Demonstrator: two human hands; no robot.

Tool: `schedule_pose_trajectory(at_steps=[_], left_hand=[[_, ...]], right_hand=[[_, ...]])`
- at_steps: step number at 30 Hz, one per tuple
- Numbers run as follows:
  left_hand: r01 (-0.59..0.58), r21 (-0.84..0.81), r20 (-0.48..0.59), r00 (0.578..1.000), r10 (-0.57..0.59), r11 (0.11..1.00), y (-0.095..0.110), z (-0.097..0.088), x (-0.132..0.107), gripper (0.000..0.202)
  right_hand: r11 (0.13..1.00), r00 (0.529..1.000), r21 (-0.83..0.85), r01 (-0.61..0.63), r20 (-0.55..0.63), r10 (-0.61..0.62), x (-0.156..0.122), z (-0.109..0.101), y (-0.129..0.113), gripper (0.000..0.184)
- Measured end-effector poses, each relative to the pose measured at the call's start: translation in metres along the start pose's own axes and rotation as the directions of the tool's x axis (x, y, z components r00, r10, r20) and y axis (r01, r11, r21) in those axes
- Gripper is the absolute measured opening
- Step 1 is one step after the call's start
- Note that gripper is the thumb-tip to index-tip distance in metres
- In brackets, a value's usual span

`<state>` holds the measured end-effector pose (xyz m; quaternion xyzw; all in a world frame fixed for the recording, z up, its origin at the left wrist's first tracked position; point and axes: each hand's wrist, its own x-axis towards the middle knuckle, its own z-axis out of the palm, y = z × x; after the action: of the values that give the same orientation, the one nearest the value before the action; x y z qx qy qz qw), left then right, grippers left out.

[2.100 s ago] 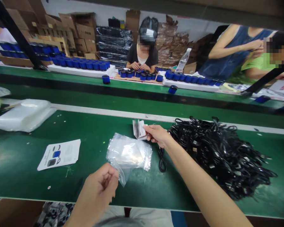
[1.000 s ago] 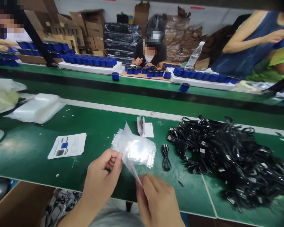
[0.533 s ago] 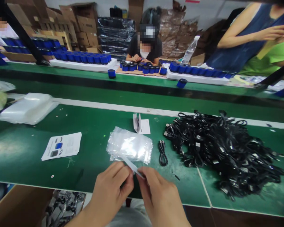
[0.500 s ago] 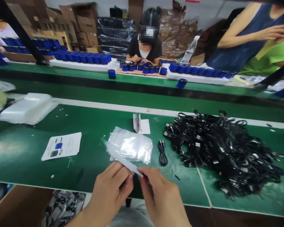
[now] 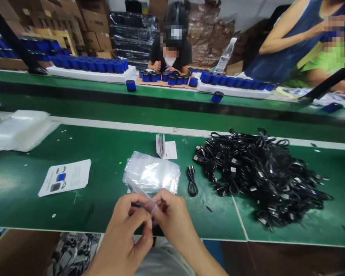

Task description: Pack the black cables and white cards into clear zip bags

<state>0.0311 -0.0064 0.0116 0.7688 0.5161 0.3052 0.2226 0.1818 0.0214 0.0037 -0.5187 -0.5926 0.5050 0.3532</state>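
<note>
A clear plastic bag (image 5: pixel 140 191), seen nearly edge-on, is pinched between both my hands over the front of the green table. My left hand (image 5: pixel 129 226) grips its near end with thumb and fingers curled. My right hand (image 5: pixel 172 218) closes on the same end, the fingertips of both hands close together. Just beyond lies a stack of clear plastic bags (image 5: pixel 152 171). A small folded booklet (image 5: pixel 170 150) stands partly open behind that stack. Right of the bags lies one coiled black USB cable (image 5: pixel 192 183). Whatever the held bag contains, if anything, cannot be made out.
A large heap of black cables (image 5: pixel 253 172) covers the right side. Printed cards (image 5: pixel 66 178) and a bundle of plastic sheeting (image 5: pixel 20 130) lie left. An open box (image 5: pixel 71 253) sits below the table edge. Blue jars (image 5: pixel 103 66) stand across the bench near a co-worker (image 5: pixel 171 50).
My right hand has moved left and in against the bag, closer to my left hand. The bag has turned more edge-on. The whole view has shifted slightly.
</note>
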Motion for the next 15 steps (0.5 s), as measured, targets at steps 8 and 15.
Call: schedule_pose_trajectory(at_steps=[8, 15], left_hand=[[0.071, -0.052, 0.201, 0.978, -0.060, 0.996, -0.004, 0.000, 0.024, 0.018], [0.107, -0.075, 0.254, 0.964, -0.084, 0.991, -0.005, 0.017, 0.032, 0.016]], right_hand=[[0.353, 0.925, -0.890, 0.288, 0.164, -0.343, 0.008, -0.105, 0.003, 0.040], [0.887, 0.977, -0.412, 0.208, 0.052, -0.205, -0.017, -0.074, 0.014, 0.016]])
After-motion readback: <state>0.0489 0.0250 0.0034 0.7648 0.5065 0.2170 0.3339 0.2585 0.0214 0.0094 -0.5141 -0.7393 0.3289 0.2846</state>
